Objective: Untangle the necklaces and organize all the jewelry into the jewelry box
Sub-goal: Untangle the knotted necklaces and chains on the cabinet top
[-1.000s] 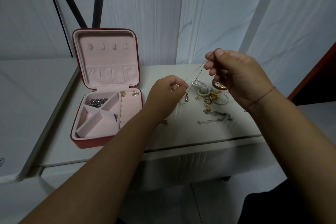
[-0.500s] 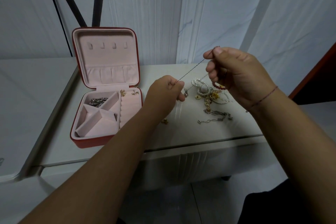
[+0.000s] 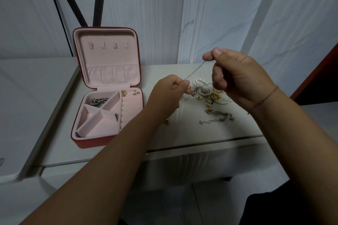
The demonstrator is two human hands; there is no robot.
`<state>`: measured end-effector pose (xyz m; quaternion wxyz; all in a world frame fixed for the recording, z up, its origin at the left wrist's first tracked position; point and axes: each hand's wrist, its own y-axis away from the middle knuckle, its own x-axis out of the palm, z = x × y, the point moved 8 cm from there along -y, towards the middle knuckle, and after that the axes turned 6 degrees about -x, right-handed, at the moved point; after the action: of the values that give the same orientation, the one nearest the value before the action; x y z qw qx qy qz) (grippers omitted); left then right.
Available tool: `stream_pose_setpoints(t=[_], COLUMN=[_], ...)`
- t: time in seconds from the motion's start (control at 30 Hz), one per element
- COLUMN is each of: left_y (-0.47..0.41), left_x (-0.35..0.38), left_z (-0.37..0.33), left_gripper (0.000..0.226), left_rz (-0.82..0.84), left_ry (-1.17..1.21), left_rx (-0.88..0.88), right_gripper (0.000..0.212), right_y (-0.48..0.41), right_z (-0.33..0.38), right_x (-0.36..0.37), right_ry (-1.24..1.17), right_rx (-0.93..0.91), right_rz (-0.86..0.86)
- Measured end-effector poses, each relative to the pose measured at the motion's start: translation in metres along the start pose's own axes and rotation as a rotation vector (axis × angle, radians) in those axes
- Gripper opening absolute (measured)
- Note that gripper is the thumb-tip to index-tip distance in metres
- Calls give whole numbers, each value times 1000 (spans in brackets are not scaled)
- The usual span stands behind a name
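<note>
White draped cloth point(image 3: 219, 14) hangs behind the pale table point(image 3: 192, 137) I'm working over. My right hand point(image 3: 237, 78) is raised above it, thumb and forefinger pinching the upper end of a thin necklace chain point(image 3: 193, 71). My left hand point(image 3: 168, 93) sits lower and pinches the same chain, which runs taut on a slant between the two. Just under my hands the rest of the jewelry pile point(image 3: 210, 95) lies on the table: a pearl piece point(image 3: 199, 83), gold bits, and a silver link chain point(image 3: 217, 117) nearer to me. A small gold piece point(image 3: 166, 121) sits by my left wrist. Off to the left stands the red jewelry box point(image 3: 102, 141), lid upright, pink inside. One rear compartment holds a silver chain point(image 3: 98, 101), and two small earrings point(image 3: 124, 93) rest at the back of its right-hand strip.
</note>
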<state>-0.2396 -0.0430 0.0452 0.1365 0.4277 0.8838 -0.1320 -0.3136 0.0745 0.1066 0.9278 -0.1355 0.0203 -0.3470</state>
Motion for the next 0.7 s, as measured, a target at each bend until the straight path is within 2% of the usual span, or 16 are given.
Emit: stream_pose_setpoints(t=[0.37, 0.7], left_y=[5, 9], left_x=[11, 24], left_z=[-5, -2], left_gripper=[21, 26], left_rz=[93, 276], left_ry=[28, 171], left_rx=[23, -124], right_gripper=[22, 21], right_y=[1, -1], right_z=[1, 0], right_x=[6, 0], right_ry=[-185, -50], right_rx=[42, 1], right_rz=[27, -12])
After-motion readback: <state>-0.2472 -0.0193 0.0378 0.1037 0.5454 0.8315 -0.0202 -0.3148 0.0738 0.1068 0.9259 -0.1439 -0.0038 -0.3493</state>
